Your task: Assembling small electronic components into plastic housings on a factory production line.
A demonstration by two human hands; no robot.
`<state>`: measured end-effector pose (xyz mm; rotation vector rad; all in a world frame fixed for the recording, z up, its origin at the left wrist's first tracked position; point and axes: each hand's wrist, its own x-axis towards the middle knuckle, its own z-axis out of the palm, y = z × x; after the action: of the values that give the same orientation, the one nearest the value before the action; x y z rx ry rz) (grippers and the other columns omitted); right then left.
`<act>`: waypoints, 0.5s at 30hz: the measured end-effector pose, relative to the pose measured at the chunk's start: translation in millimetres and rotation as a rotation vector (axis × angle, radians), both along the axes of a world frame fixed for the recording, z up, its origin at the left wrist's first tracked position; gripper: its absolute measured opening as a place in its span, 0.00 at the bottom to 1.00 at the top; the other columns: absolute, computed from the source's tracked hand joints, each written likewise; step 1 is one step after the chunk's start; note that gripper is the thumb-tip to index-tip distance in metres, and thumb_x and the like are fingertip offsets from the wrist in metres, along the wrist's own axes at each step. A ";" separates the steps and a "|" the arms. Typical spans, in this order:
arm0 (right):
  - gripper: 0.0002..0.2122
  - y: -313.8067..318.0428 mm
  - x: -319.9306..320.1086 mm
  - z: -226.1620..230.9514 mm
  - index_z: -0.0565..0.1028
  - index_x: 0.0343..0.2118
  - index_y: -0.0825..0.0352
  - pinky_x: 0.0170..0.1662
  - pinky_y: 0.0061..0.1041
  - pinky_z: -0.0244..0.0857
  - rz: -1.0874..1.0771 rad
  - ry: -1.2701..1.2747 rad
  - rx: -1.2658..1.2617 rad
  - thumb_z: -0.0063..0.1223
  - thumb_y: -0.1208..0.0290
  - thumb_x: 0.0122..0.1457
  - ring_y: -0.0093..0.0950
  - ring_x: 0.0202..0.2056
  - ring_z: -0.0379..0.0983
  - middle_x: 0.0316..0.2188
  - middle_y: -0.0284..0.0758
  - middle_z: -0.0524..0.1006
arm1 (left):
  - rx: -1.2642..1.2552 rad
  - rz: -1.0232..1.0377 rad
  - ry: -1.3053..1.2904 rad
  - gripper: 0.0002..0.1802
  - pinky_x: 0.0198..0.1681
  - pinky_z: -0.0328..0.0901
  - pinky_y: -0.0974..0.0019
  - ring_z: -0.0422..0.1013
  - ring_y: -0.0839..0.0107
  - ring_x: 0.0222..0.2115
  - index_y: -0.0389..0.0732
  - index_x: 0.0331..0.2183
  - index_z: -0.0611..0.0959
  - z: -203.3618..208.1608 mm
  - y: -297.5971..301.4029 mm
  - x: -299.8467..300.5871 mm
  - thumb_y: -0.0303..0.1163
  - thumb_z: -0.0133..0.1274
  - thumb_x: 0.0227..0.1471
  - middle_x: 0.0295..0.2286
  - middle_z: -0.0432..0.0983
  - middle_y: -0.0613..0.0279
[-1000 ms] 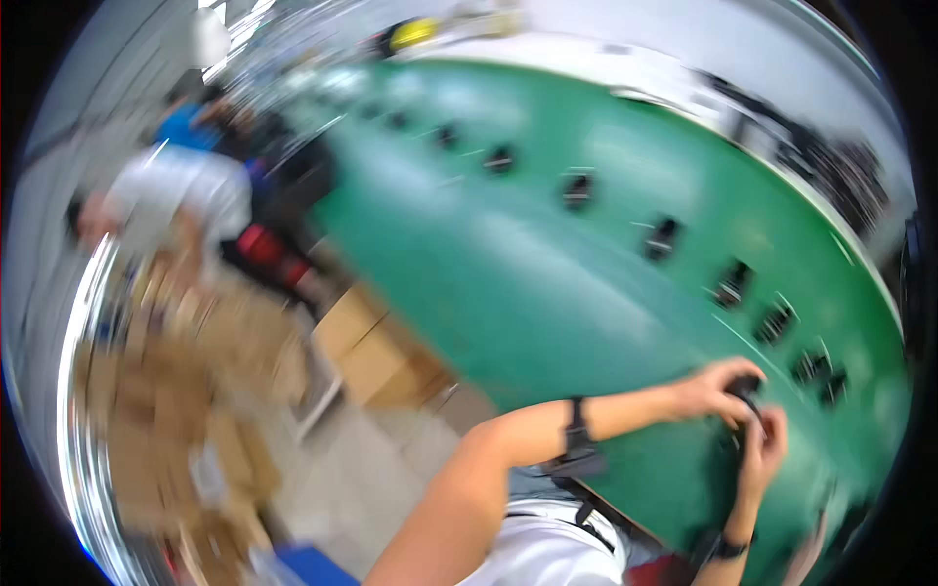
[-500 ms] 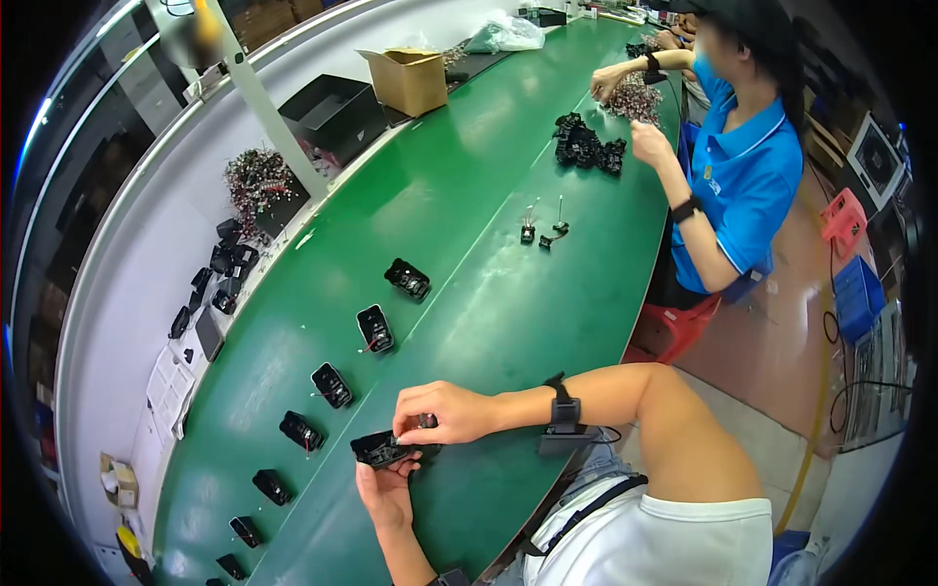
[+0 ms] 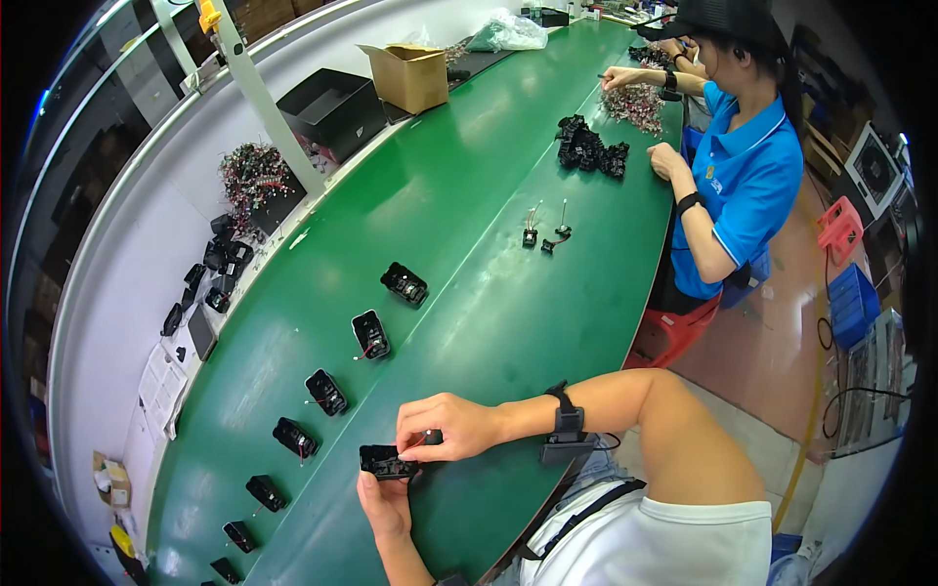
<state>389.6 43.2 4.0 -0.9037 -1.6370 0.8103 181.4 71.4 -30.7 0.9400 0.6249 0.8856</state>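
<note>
My left hand [image 3: 387,506] holds an open black plastic housing [image 3: 384,461] from below, thumb at its near side. Over its right end, my right hand [image 3: 451,427] is closed in a pinch. A small black part [image 3: 432,438] with a thin red wire shows at those fingers; their exact grip is partly hidden. Further left, a line of similar open black housings runs along the green table, including one housing [image 3: 326,392] with a wire over its edge and another housing [image 3: 295,438] closer to me.
Across the green table [image 3: 469,186] lie small wired parts [image 3: 531,237] and a heap of black pieces [image 3: 586,146]. A co-worker in a blue shirt [image 3: 747,186] sits at the right edge, beside a wire bundle [image 3: 633,105]. A cardboard box [image 3: 408,80] and black bin [image 3: 332,117] stand along the far-left ledge.
The housing in my left hand has turned to lie more level, and my right fingers remain over its right end. The co-worker's nearer hand has drawn back toward the table edge.
</note>
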 end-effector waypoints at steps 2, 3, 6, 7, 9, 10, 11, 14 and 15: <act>0.05 -0.7 1.9 0.9 0.76 0.31 0.70 0.33 0.23 0.68 0.002 0.003 0.007 0.58 0.75 0.54 0.26 0.29 0.74 0.31 0.35 0.75 | -0.043 0.042 -0.008 0.31 0.41 0.69 0.64 0.73 0.68 0.37 0.34 0.42 0.72 6.9 -3.8 4.6 0.55 0.51 0.54 0.37 0.74 0.57; 0.05 -1.4 2.9 3.0 0.77 0.31 0.69 0.33 0.23 0.68 -0.006 0.007 0.009 0.58 0.75 0.54 0.26 0.29 0.74 0.31 0.35 0.75 | -0.029 0.036 0.016 0.30 0.40 0.68 0.67 0.72 0.70 0.36 0.34 0.42 0.72 6.8 -4.0 4.7 0.55 0.50 0.55 0.36 0.73 0.59; 0.05 -1.2 3.7 2.3 0.77 0.31 0.69 0.33 0.23 0.68 -0.010 0.006 0.012 0.58 0.75 0.54 0.27 0.29 0.73 0.31 0.35 0.74 | -0.031 0.029 0.059 0.29 0.39 0.66 0.71 0.70 0.74 0.35 0.34 0.41 0.72 9.4 -2.8 6.8 0.55 0.49 0.56 0.35 0.72 0.62; 0.05 -1.6 3.7 1.1 0.77 0.32 0.69 0.33 0.23 0.68 -0.008 0.001 0.015 0.58 0.74 0.54 0.27 0.29 0.73 0.31 0.35 0.74 | -0.043 0.026 0.079 0.29 0.38 0.65 0.72 0.69 0.76 0.34 0.34 0.41 0.72 10.9 -2.7 8.3 0.54 0.48 0.56 0.34 0.71 0.64; 0.05 -1.9 2.4 -0.9 0.77 0.32 0.69 0.33 0.23 0.68 0.011 -0.001 0.007 0.58 0.74 0.54 0.27 0.29 0.73 0.31 0.35 0.74 | -0.046 0.026 0.082 0.29 0.38 0.64 0.73 0.69 0.76 0.34 0.34 0.41 0.72 15.4 -3.8 11.2 0.54 0.47 0.57 0.34 0.71 0.63; 0.05 -1.6 1.6 -1.3 0.77 0.32 0.68 0.33 0.24 0.68 0.029 -0.004 0.004 0.59 0.74 0.54 0.28 0.29 0.73 0.31 0.35 0.74 | -0.044 0.025 0.085 0.29 0.38 0.64 0.73 0.68 0.76 0.33 0.34 0.41 0.72 17.9 -4.1 12.0 0.54 0.47 0.57 0.34 0.71 0.63; 0.05 -1.7 1.2 -1.9 0.77 0.32 0.68 0.33 0.24 0.68 0.032 -0.003 0.004 0.59 0.74 0.54 0.28 0.29 0.73 0.31 0.35 0.74 | -0.044 0.028 0.086 0.29 0.38 0.64 0.73 0.68 0.76 0.33 0.34 0.41 0.72 20.0 -4.4 12.4 0.54 0.47 0.57 0.34 0.71 0.63; 0.05 -2.8 1.6 -4.4 0.77 0.32 0.68 0.33 0.24 0.68 0.048 -0.017 -0.009 0.59 0.74 0.54 0.28 0.30 0.73 0.31 0.35 0.75 | -0.031 -0.003 0.097 0.28 0.38 0.64 0.73 0.68 0.76 0.33 0.34 0.42 0.72 20.4 -3.8 12.2 0.53 0.46 0.58 0.34 0.71 0.63; 0.05 -3.2 2.4 -4.0 0.77 0.31 0.68 0.33 0.24 0.68 0.050 -0.026 -0.014 0.59 0.74 0.54 0.28 0.30 0.73 0.31 0.35 0.75 | -0.031 -0.010 0.092 0.29 0.39 0.65 0.72 0.69 0.75 0.34 0.33 0.42 0.72 19.2 -3.5 12.0 0.53 0.46 0.58 0.35 0.71 0.62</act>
<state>392.0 40.0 0.0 -0.8898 -1.6843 0.8480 193.4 67.9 -11.5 0.9589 0.7104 0.8253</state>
